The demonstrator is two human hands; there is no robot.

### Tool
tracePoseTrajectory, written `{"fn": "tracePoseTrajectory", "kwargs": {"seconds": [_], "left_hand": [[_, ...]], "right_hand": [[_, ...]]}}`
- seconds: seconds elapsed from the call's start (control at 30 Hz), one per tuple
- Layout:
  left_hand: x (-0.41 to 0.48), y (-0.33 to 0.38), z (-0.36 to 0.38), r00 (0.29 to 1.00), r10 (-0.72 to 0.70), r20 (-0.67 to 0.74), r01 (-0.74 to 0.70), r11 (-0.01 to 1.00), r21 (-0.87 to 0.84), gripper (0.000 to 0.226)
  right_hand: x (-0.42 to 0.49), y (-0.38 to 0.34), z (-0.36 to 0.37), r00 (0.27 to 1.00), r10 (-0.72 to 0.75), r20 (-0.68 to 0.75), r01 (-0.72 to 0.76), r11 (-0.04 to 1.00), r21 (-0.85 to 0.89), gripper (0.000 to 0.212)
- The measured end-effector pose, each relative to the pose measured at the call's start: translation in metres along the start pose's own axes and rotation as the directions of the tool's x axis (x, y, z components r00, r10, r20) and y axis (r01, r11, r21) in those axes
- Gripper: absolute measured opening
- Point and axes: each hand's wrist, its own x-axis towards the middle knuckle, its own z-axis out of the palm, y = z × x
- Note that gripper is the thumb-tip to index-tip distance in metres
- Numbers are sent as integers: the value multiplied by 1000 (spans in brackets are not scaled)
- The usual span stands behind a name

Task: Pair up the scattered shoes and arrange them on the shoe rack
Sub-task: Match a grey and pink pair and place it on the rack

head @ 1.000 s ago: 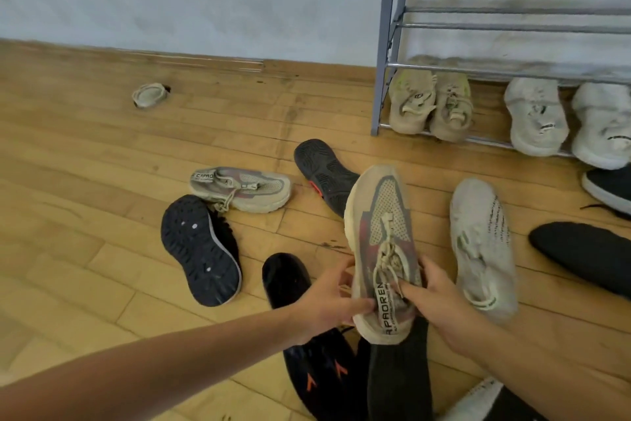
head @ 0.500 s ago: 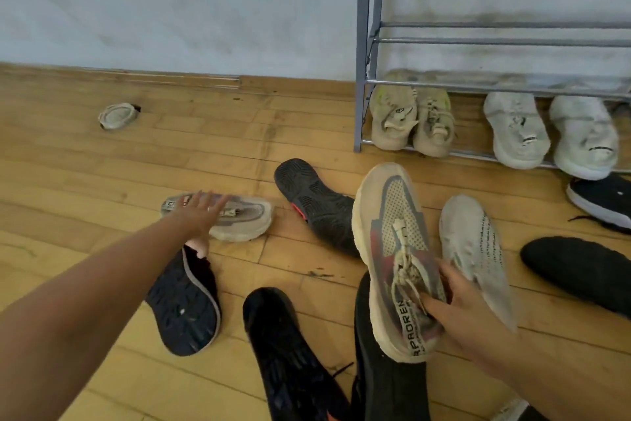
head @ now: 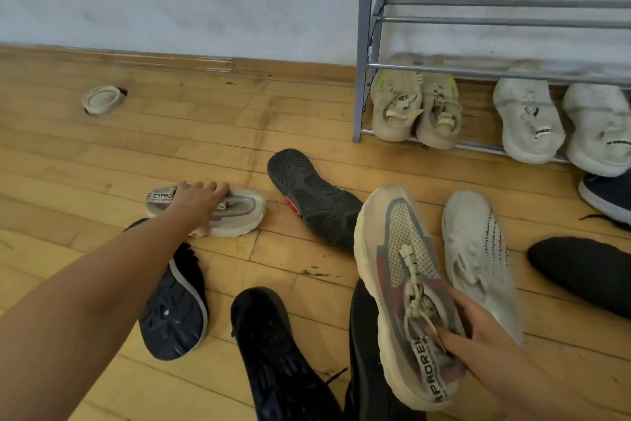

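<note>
1. Change from half a second ago: the left hand [head: 201,203], then spread in the air over the matching sneaker [head: 240,210], is now down on it. Its fingers wrap over the upper to the far side and the thumb sits at the near sole edge.
2. That sneaker lies on its side on the wooden floor [head: 85,164], in the same spot as before.
3. No change at the right hand [head: 478,328]. It grips the grey-and-maroon sneaker [head: 403,250] at the collar, thumb across the tongue strap, toe pointing toward the shoe rack [head: 367,45].
4. Obscured: the left hand covers the middle of the matching sneaker, so its side lettering stops at "CAPRO".
5. The left forearm crosses the heel end of a navy shoe [head: 177,311] lying sole up.
6. The right hand's fingers beneath the held sneaker cannot be seen.
7. The rack's upper tiers and right side are cut off by the frame.
8. Position: the matching sneaker sits directly under the left hand, well left of the rack.
9. The held sneaker appears between a black sole-up shoe [head: 314,195] and a white sneaker [head: 478,263].
10. The rack's bottom tier carries a beige pair [head: 396,106] and a white pair [head: 527,120].
</note>
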Motion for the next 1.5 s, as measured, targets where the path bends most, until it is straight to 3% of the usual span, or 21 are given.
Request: {"fn": "tracePoseTrajectory", "kwargs": {"seconds": [0.13,0.2,0.27,0.33,0.47,0.57,0.7,0.73,0.8,0.83,0.87,0.9,0.97,1.03,1.17,1.3,1.33,1.43,1.5], "left_hand": [[-5,-8,-6,994,108,-18,-107,992,61,88],[-14,-11,-8,980,195,-44,-191,978,88,86],[-25,-13,-12,960,208,-189,-217,976,-28,89],[-38,-11,-21,926,110,-361,-218,937,-274,92],[-66,21,-56,865,-66,-498,-348,636,-689,86],[-81,77,-85,891,-93,-445,-400,305,-864,78],[-93,161,-113,959,-30,-282,-280,44,-959,79],[-96,179,-118,972,-10,-237,-237,-41,-971,76],[-101,211,-127,986,33,-163,-150,-257,-955,61],[-103,224,-129,991,49,-122,-97,-358,-929,48],[-104,237,-126,995,58,-78,-46,-420,-906,34],[-107,247,-122,997,67,-39,-6,-438,-899,24],[-114,264,-105,994,106,-14,30,-396,-918,36],[-118,276,-86,993,118,-22,11,-273,-962,53],[-112,274,-86,988,155,-24,-6,-113,-994,57],[-116,255,-94,968,149,-201,-225,169,-959,59],[-119,245,-99,955,146,-258,-278,138,-951,63],[-128,219,-125,894,277,-351,-296,-221,-929,76],[-132,211,-137,833,378,-405,-291,-325,-900,83]], "right_hand": [[1,-2,-4,1000,10,-13,-9,999,36,100],[2,-7,-4,1000,11,-21,-10,999,31,69],[1,-11,-8,997,29,-66,-28,999,24,35],[2,-12,-16,993,45,-108,-44,999,12,38],[2,-20,-23,982,46,-181,-42,999,24,38],[2,-29,-27,981,33,-190,-23,998,55,36],[-4,-32,-34,979,17,-204,15,988,155,33],[-7,-31,-37,979,-1,-206,34,987,157,40],[-15,-29,-42,977,-28,-209,59,988,140,80],[-18,-27,-46,971,-32,-236,69,986,150,89],[-21,-23,-50,963,-31,-267,78,983,168,82],[-22,-19,-56,952,-27,-304,91,975,202,65],[-24,-10,-65,918,22,-397,74,972,225,48],[-24,1,-73,889,54,-454,46,977,208,50],[-24,8,-75,873,61,-483,32,982,183,50],[-25,-5,-65,887,-39,-460,85,993,80,52],[-25,-11,-61,893,-67,-445,100,994,51,49],[-22,-33,-47,929,-126,-349,136,991,4,44],[-16,-46,-31,959,-146,-245,157,987,27,39]]}}
